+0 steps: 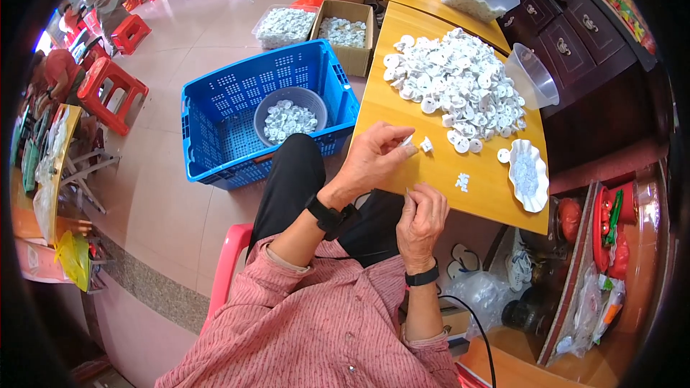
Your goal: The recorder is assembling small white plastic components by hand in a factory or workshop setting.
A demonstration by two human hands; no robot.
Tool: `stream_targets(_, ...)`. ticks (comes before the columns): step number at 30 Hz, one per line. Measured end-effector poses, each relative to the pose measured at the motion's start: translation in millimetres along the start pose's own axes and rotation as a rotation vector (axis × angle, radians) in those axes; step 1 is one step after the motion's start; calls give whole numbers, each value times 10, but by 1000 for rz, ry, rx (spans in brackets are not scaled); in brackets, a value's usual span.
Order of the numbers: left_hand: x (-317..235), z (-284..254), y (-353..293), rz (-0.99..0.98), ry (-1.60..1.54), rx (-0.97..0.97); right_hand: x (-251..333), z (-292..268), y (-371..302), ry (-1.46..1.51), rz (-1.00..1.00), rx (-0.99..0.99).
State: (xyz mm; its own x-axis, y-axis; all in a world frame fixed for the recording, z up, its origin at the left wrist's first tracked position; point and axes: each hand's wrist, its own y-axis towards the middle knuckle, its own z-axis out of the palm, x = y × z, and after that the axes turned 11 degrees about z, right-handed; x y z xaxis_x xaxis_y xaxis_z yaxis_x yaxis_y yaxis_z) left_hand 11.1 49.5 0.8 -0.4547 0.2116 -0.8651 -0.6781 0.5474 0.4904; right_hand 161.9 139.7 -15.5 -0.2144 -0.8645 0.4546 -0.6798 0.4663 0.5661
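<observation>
My left hand (372, 156) is closed over the near edge of the yellow table, pinching a small white plastic piece (407, 141) between thumb and fingers. Lower and to its right, my right hand (422, 221) is curled with thumb and forefinger together; whatever it may hold is too small to see. One loose white plastic part (426, 144) lies just right of my left fingertips. Several tiny white pieces (462, 182) lie beyond my right hand. A large heap of round white plastic parts (460, 82) covers the table's far portion.
A scalloped white dish (537, 197) of small pale pieces sits at the table's right edge. Left of the table, a blue crate (208, 165) holds a grey basket (322, 109) with white parts. Behind it stand a cardboard box (352, 63) and a clear tub (267, 44), both filled.
</observation>
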Motion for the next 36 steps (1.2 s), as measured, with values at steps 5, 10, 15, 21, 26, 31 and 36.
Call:
stream_targets(5,-192,-86,-96,-326,-637,-61,2,6,-6,-6,6,-8)
stream_targets(10,-169,-105,-216,-391,-724,-55,1,11,-11,-7,10,-6)
stream_targets(15,6,-91,-299,-390,-955,-104,6,15,-8,2,8,-10)
stream_targets(21,-61,-114,-339,-361,-1059,-116,-7,21,-11,-4,1,-16)
stream_targets(26,-172,-112,-354,-351,-918,-84,33,-25,-25,111,70,-43)
stream_targets(31,-196,-68,-421,-243,-883,-65,291,-262,63,306,188,-38)
stream_targets(36,-184,-34,-495,-278,-793,53,370,-391,107,364,189,-42)
